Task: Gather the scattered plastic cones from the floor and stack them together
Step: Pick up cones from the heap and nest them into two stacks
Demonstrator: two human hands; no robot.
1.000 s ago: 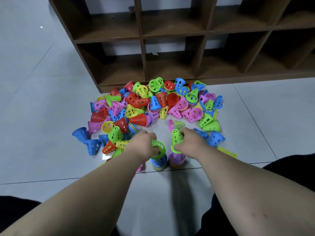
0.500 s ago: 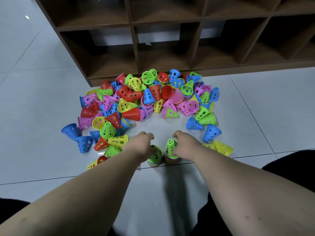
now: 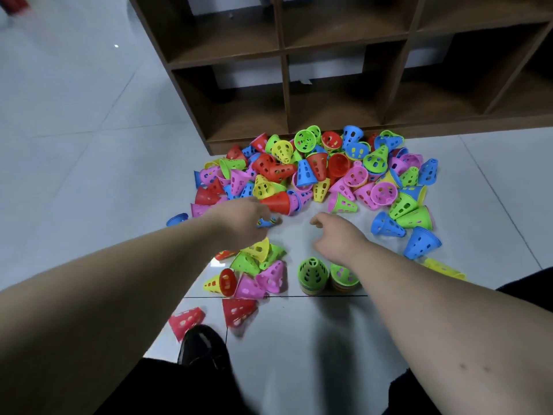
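The scattered cones (image 3: 314, 172) are lying in a bright heap on the grey floor (image 3: 74, 175) at the centre of the frame, right against the foot of the brown shelf unit (image 3: 344, 94). Just below the middle, two short stacks are standing upright side by side, the left stack (image 3: 312, 275) and the right stack (image 3: 344, 278), each topped with green. The right hand (image 3: 338, 236) is hovering just above them, fingers loosely curled and holding nothing. The left hand (image 3: 239, 223) is hanging over the heap's lower left edge, its fingers bending down over a small blue cone (image 3: 267, 222); whether it is gripping that cone cannot be told. Two red cones (image 3: 239, 313) are lying lower down, near a black shoe (image 3: 203, 345).
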